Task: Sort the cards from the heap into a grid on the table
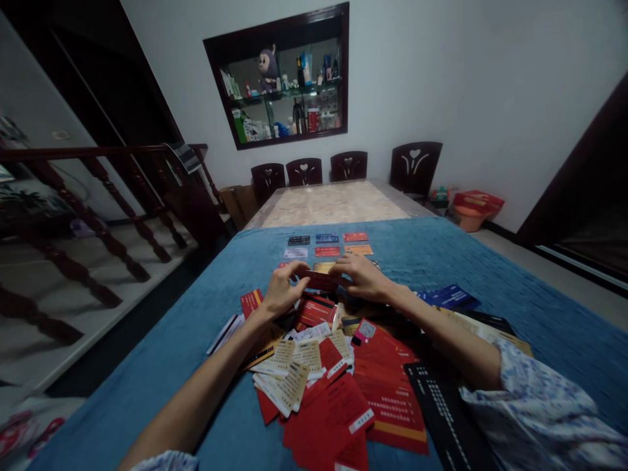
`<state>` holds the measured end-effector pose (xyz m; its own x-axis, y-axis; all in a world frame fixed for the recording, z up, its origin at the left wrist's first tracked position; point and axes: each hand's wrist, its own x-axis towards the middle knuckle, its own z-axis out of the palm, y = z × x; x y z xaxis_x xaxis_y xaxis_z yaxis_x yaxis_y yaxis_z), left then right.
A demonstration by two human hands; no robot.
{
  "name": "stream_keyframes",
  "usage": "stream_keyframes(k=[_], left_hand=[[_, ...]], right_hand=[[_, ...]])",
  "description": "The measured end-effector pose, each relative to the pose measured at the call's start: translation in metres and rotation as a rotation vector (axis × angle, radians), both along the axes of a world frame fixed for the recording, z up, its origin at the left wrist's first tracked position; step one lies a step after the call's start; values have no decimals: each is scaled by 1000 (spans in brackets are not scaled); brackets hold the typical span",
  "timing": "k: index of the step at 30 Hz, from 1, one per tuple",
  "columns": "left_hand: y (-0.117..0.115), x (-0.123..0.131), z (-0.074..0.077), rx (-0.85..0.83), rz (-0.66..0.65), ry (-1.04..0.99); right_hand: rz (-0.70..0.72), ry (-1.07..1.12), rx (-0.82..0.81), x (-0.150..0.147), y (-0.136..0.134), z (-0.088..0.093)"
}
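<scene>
A blue cloth (161,366) covers my tabletop (333,203), strewn near me with a heap of red cards (343,386), with neat rows of cards (328,244) beyond. My left hand (283,288) and right hand (364,276) each pinch an end of one dark red card (321,281), its long axis running left to right between them, above the heap's far edge.

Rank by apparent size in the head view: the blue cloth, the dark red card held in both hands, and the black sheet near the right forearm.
1. blue cloth
2. black sheet, though it lies closer to the camera
3. dark red card
</scene>
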<state>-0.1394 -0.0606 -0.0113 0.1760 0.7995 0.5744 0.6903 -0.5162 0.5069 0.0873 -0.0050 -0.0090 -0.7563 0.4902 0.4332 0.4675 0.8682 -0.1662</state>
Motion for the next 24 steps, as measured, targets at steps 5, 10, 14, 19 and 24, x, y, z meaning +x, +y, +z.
stream_keyframes(k=[5,10,14,19,24], left_hand=[[1,-1,-3,52,-34,13],[6,-6,-15,102,-72,80],[7,-10,-23,80,-87,167],[3,-5,-24,10,-56,238],[2,-1,-21,-62,-32,171]], right_hand=[[-28,-43,63,3,0,4],[-73,-99,84,2,-1,3],[-79,-151,88,0,0,0],[-143,-166,136,-3,0,-5],[-174,-190,135,-6,-5,-7]])
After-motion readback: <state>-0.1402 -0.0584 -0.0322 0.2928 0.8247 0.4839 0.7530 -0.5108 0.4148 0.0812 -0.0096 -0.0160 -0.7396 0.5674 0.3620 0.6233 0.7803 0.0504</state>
